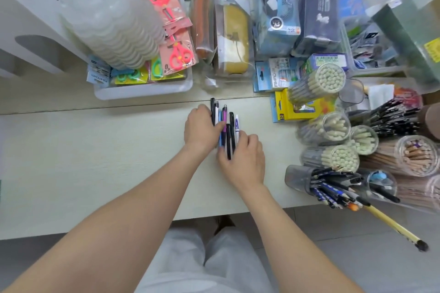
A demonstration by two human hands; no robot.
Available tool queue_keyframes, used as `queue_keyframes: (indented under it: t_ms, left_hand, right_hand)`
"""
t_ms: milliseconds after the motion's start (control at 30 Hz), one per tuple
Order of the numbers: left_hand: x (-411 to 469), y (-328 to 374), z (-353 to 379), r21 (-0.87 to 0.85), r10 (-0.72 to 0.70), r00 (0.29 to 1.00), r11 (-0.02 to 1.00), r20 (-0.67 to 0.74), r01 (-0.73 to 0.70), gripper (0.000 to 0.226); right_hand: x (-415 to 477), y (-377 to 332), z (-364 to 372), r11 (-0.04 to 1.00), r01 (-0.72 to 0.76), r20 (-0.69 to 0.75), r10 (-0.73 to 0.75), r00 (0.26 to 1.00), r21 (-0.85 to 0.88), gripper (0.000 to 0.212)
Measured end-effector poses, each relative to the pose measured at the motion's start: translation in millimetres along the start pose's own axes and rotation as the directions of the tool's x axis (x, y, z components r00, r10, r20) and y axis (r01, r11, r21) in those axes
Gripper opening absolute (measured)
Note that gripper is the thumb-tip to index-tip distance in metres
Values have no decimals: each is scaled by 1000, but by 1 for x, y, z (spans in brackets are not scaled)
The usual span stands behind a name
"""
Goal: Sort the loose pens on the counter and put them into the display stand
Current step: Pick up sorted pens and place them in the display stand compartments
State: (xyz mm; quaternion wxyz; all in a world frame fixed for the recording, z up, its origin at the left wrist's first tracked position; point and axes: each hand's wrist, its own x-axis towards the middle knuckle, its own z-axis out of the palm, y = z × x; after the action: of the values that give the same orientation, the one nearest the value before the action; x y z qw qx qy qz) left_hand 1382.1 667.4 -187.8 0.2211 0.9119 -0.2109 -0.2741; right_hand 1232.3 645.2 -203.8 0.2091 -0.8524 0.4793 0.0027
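Just above my pale trousers (190, 257), right hand (245, 157) presses the loose pens (225, 123) mid-counter (95, 150), grip unclear. Left hand (202, 128) curls round them. Nothing sorted yet, and none of these has reached the display stand (297, 181) at the right edge.

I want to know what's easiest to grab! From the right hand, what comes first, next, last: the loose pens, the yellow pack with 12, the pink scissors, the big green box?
1. loose pens: at the right hand's fingers, touching.
2. yellow pack marked 12: to the right, beyond.
3. pink scissors: in the tray, far left.
4. green box: far right corner.
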Motion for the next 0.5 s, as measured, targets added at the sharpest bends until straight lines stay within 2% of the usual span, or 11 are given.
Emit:
queue_keyframes:
  t_ms: [67, 133, 233, 333, 433, 500]
  left_hand:
    - [-10, 1, 4, -17, -10, 1000, 1000, 21, 10, 40]
    - [-21, -5, 8, -46, -46, 997, 998, 54, 49, 37]
    - [-35, -15, 7, -75, -62, 988, 995, 142, 73, 27]
    - [-41, -20, 0, -19, 12, 985, 1000, 171, -9, 4]
    - [-47, -19, -11, 37, -5, 971, 999, 240, -4, 14]
    - [-53, -18, -19, 60, -55, 970, 997, 237, 42, 14]
  right_hand:
    - [-10, -8, 1, 996, 33, 49, -29, 998, -83, 88]
    - [-16, -13, 6, 993, 16, 66, -8, 998, -114, 91]
    - [-15, -22, 16, 991, -38, 9, 40, 999, -128, 61]
    - [-13, -31, 20, 987, -55, -36, 50, 998, -150, 40]
    - [-9, -31, 25, 975, 2, -39, -11, 999, -223, 20]
    - [-6, -34, 22, 967, 6, 83, 16, 996, -255, 10]
